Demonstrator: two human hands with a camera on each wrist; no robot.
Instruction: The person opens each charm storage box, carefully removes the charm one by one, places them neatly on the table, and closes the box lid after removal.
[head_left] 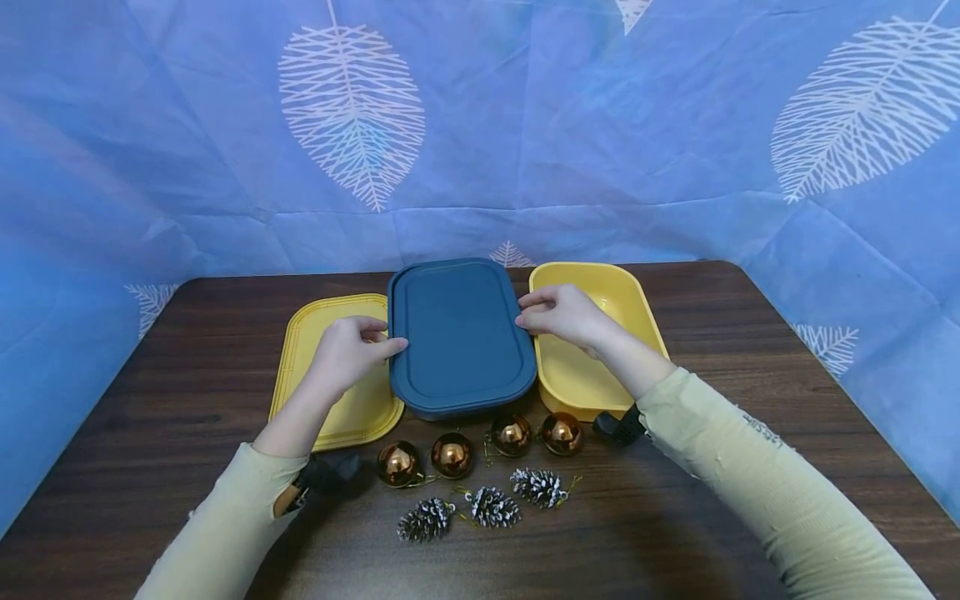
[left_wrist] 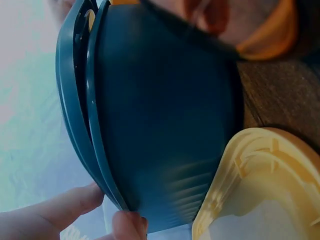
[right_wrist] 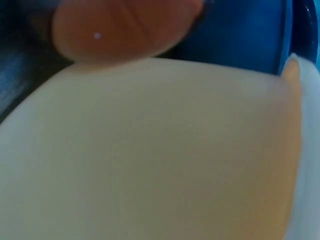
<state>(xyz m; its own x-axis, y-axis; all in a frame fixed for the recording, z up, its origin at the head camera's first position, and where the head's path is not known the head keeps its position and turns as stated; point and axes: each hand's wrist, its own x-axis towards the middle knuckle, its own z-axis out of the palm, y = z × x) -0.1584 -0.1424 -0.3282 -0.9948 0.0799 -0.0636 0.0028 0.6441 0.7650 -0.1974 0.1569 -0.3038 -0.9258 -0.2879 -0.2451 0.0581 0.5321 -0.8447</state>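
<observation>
A dark blue box (left_wrist: 165, 100) stands upright in the middle, its blue lid (head_left: 463, 333) lying on top. In the left wrist view a narrow gap shows between lid and box rim along part of the side. My left hand (head_left: 351, 352) pinches the lid's left edge, thumb and finger at the rim. At the lid's right edge, my right hand (head_left: 566, 315) holds the rim with bent fingers. Beneath that hand is an open yellow box (head_left: 577, 375). A yellow lid (head_left: 360, 408) lies flat under the left hand. The right wrist view is mostly filled by the yellow box's wall (right_wrist: 150, 150).
Several shiny brown ball ornaments (head_left: 452, 455) lie in front of the boxes. Nearer still are three frosted pine cones (head_left: 492, 507). All stand on a dark wooden table (head_left: 675, 533), with a blue leaf-patterned cloth (head_left: 600, 125) hanging behind and at both sides.
</observation>
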